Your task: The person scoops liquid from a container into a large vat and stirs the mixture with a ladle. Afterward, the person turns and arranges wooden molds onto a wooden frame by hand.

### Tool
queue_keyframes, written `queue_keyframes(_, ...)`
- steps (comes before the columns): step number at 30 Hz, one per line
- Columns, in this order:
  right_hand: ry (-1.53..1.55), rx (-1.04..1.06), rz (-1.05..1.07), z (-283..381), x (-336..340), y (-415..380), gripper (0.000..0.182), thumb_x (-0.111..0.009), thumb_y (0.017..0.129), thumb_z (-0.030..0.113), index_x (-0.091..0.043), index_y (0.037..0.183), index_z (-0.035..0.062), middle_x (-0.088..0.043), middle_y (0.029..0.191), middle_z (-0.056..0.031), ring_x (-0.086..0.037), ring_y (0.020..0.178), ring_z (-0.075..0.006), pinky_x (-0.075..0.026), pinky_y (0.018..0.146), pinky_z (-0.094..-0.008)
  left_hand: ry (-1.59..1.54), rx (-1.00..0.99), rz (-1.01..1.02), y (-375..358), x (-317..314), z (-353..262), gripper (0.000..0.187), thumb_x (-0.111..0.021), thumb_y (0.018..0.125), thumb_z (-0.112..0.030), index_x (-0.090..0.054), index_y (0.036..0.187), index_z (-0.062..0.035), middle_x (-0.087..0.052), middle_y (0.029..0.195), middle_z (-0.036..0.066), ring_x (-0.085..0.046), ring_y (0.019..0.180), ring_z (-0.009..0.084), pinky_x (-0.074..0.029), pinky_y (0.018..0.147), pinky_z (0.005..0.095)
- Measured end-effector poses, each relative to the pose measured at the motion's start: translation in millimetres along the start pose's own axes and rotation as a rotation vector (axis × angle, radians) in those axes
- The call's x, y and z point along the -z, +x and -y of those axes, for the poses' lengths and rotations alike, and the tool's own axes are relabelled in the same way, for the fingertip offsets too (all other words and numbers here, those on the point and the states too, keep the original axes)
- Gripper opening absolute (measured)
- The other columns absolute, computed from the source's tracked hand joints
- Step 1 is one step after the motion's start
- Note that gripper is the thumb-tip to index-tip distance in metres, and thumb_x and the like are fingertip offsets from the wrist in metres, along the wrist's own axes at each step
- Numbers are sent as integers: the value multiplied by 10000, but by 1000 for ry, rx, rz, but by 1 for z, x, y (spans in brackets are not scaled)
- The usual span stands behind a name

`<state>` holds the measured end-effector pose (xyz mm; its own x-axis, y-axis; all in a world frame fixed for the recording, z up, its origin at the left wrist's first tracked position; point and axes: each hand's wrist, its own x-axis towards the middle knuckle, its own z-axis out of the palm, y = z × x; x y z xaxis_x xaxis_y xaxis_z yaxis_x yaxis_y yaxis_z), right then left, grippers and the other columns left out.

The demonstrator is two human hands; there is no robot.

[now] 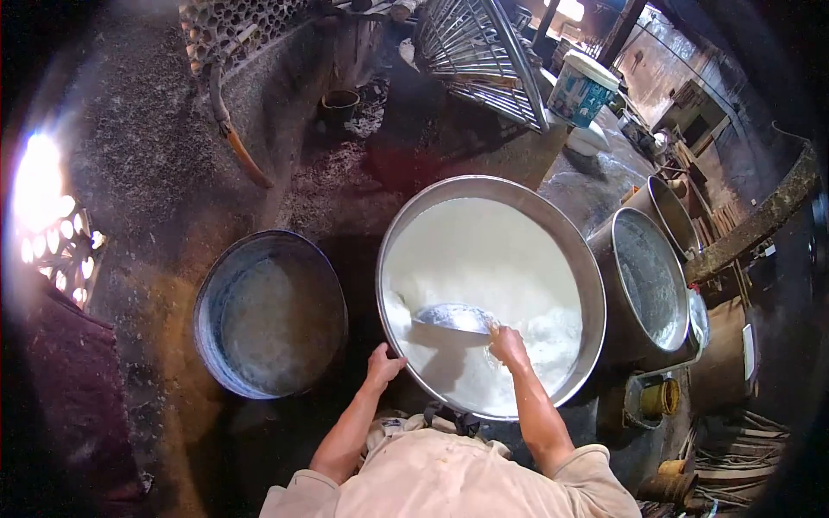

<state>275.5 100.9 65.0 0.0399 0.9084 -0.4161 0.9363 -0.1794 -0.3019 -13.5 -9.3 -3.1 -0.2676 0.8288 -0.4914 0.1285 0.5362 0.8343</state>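
Note:
A wide metal vat (596,298) full of white, milky liquid (484,250) stands right in front of me. My right hand (508,345) is closed round the short handle of a metal scoop (456,318), whose bowl sits tilted at the liquid's surface. Pale froth shows on the liquid near the scoop. At the vat's near left side, my left hand (384,366) grips the rim. Part of the scoop's bowl is below the surface, and its handle end is hidden in my fist.
A second large metal vat (207,298) stands on the floor to the left. More metal vats (617,268) line the right side. Beyond are a bamboo rack (471,52) and a labelled plastic bucket (580,97). Split wood (743,457) lies at the lower right.

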Motion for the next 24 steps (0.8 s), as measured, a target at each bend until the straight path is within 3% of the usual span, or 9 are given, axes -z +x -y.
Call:
queue_keyframes(1, 1, 0, 6, -17, -6, -4, 279, -565, 780, 141, -647, 984, -31, -645, 952, -297, -628, 941, -441, -509, 850, -498, 3, 6, -1, 3, -1, 6, 419, -782, 667, -160, -645, 1046, -45, -681, 1009, 138, -644, 948, 259, -495, 837, 359)
queue_keyframes(3, -71, 103, -96, -49, -14, -12, 263, -553, 723, 33, -650, 950, -60, -666, 769, -262, -683, 641, -353, -580, 539, -421, 29, 10, -18, 10, -4, 14, 429, -783, 673, -149, -643, 1065, -44, -681, 1017, 135, -644, 956, 252, -494, 844, 356)
queue_keyframes(7, -79, 53, -78, -96, -5, -45, 263, -563, 714, 36, -650, 942, -64, -662, 761, -267, -680, 615, -341, -583, 524, -407, -31, 14, -14, 1, -2, 3, 326, -759, 700, -96, -638, 993, -20, -676, 941, 107, -634, 866, 214, -496, 776, 345)
queue_keyframes(11, -129, 4, -53, -137, 21, -81, 291, -582, 718, 89, -662, 978, -14, -666, 871, -267, -658, 842, -423, -541, 756, -487, -118, 18, -47, -2, -7, 1, 261, -734, 718, -47, -635, 957, -10, -657, 876, 70, -603, 786, 173, -487, 713, 318)
queue_keyframes(12, -80, -101, -32, -137, 36, -95, 311, -591, 714, 114, -663, 996, 3, -659, 939, -267, -623, 941, -442, -492, 850, -498, -139, 36, -70, -16, -7, -18, 242, -720, 726, -29, -636, 951, -3, -654, 873, 63, -596, 776, 162, -480, 696, 307)
queue_keyframes(17, -151, -89, -31, -180, 97, -132, 330, -601, 709, 118, -656, 1013, 3, -655, 965, -268, -637, 919, -425, -511, 826, -489, -126, 67, -122, -7, -15, 0, 254, -711, 733, -27, -639, 974, 10, -663, 886, 75, -609, 804, 179, -482, 717, 320)
queue_keyframes(21, -185, 2, -106, -222, 141, -137, 368, -686, 611, 133, -664, 953, -1, -661, 889, -257, -644, 885, -418, -521, 803, -481, -82, 29, -221, -7, -25, 9, 286, -715, 746, -50, -642, 1017, 4, -681, 935, 97, -625, 835, 190, -480, 753, 320)
queue_keyframes(23, -184, 110, -131, -242, 165, -131, 397, -705, 598, 108, -653, 976, -5, -665, 863, -248, -665, 808, -393, -540, 719, -463, -15, 57, -304, -9, -31, 7, 288, -692, 775, -85, -639, 1046, -3, -684, 967, 114, -638, 872, 211, -481, 781, 326)
queue_keyframes(24, -73, 100, -117, -245, 180, -131, 399, -703, 605, 64, -642, 992, -10, -669, 781, -214, -678, 647, -309, -539, 567, -412, -17, 55, -310, -9, -35, 10, 288, -692, 775, -85, -639, 1046, -3, -684, 967, 114, -638, 872, 211, -481, 781, 326)
